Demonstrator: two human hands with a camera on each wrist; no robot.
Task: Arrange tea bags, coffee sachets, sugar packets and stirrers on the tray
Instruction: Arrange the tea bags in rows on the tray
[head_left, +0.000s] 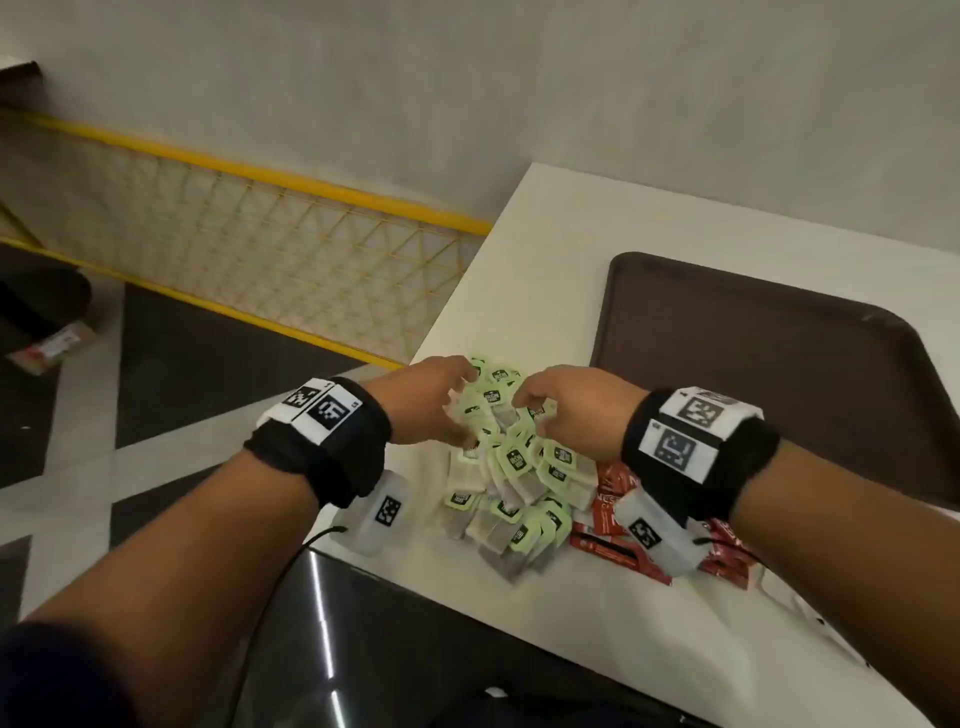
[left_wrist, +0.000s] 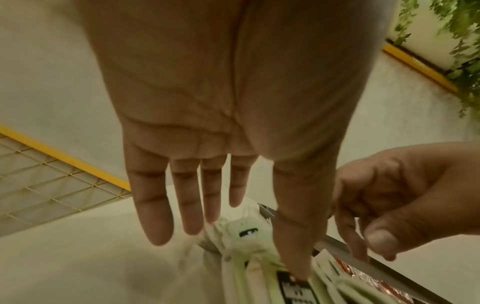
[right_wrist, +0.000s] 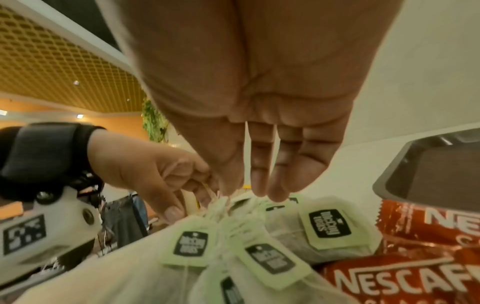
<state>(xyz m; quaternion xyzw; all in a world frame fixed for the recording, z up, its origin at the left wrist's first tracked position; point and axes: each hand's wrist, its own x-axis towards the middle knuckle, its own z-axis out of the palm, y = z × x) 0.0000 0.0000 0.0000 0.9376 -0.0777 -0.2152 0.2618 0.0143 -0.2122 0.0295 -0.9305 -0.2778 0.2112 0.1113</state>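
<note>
A heap of tea bags (head_left: 511, 467) with pale green tags lies on the white table (head_left: 519, 286), their strings tangled. My left hand (head_left: 460, 410) hovers over the heap's left side with its fingers nearly straight. In the left wrist view only its thumb tip presses on a tea bag (left_wrist: 246, 234). My right hand (head_left: 530, 415) reaches in from the right with curled fingers. In the right wrist view its thumb and fingertips (right_wrist: 259, 185) meet at the bunched strings above the tea bags (right_wrist: 330, 224). Red coffee sachets (head_left: 608, 499) lie under my right wrist. The brown tray (head_left: 779, 364) has nothing on it.
The heap lies close to the table's left edge, beyond which the floor drops away. A yellow mesh railing (head_left: 260, 234) runs behind that edge. A glossy dark surface (head_left: 415, 649) borders the table's near side. In the right wrist view the tray's rim (right_wrist: 389, 181) stands just right of the sachets (right_wrist: 402, 277).
</note>
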